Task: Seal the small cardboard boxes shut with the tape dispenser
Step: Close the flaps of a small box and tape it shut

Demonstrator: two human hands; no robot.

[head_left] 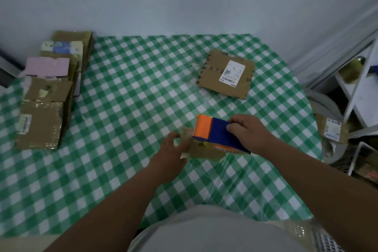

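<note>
Head view, dim light, some blur. Desk (126,170) covered with a green-and-white checked cloth. Right hand (248,132) grips the tape dispenser (216,133), blue body with an orange front section, fingers curled over its top; the dispenser sits on top of a small cardboard box (199,148) near the middle of the desk, orange end pointing away from the person. Left hand (170,149) holds the left side of that same box, fingers bent against its edge, thumb side up. Box is largely hidden under the dispenser and hands; cannot tell whether its flaps are fully closed. Farther back and to the right, well apart from the hands, a flat cardboard parcel (226,73) lies on the desk with a white printed label on top. Along the left edge of the desk a row of boxes (51,80): nearest one (39,125) brown with glossy tape and a barcode sticker, behind it more brown ones, one with a pink face, one with a pale printed face. White wall behind the desk. At far right, off the desk, another labelled box (332,129) among white shelving.
</note>
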